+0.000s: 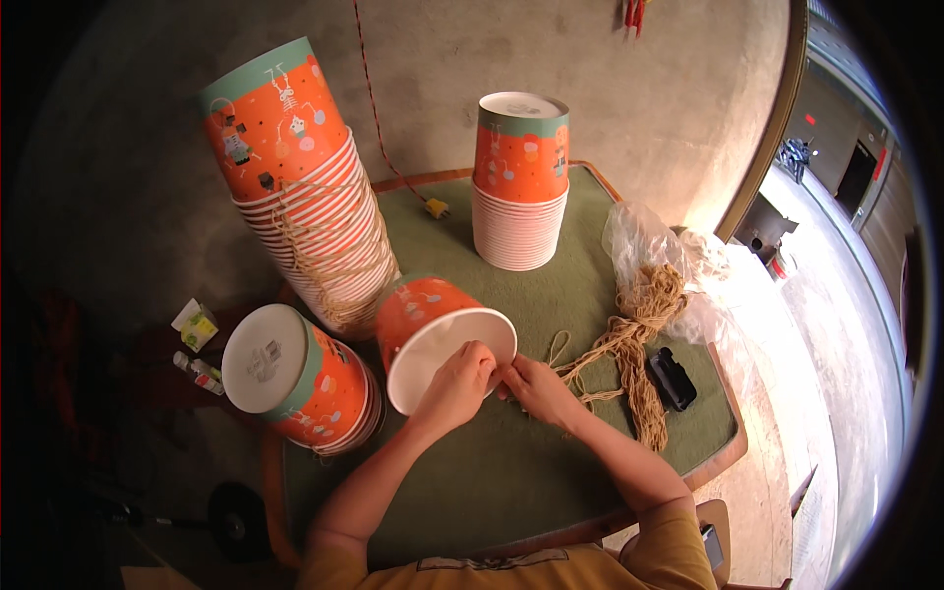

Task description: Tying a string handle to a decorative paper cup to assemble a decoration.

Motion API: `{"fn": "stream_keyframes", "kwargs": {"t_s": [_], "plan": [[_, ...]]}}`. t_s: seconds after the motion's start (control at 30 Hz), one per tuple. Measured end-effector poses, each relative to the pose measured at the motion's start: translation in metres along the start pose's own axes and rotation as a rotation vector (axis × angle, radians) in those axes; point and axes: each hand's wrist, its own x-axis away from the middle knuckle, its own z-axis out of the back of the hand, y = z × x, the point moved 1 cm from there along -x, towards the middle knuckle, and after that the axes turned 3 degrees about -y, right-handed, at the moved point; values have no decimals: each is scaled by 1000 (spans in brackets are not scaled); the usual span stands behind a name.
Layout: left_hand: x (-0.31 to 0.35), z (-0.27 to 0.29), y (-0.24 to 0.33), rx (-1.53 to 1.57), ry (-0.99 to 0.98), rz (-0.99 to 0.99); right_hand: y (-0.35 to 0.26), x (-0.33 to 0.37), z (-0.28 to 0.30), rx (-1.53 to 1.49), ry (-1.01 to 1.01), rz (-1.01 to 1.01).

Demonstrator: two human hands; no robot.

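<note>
A person's left hand [458, 382] and right hand [531, 385] meet, fingers pinched at the rim of an orange paper bucket [436, 334] lying on its side on the green table [492, 472]. A bundle of tan twine [639, 344] lies just right of the hands; stacked buckets [518, 182] stand beyond them.
</note>
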Motion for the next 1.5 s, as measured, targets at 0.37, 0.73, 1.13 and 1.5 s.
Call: {"fn": "stream_keyframes", "kwargs": {"t_s": [0.37, 0.73, 1.13, 1.5], "plan": [[24, -44, -40, 466, 103, 326, 15, 10, -9, -271, -129, -209], [26, -45, -31, 529, 179, 199, 9, 11, -12, -196, -85, -211], [23, -48, -38, 617, 105, 204, 6, 14, -9, -192, -79, -171], [21, -52, -39, 601, 92, 192, 10, 14, -8, -209, -86, -130]]}}
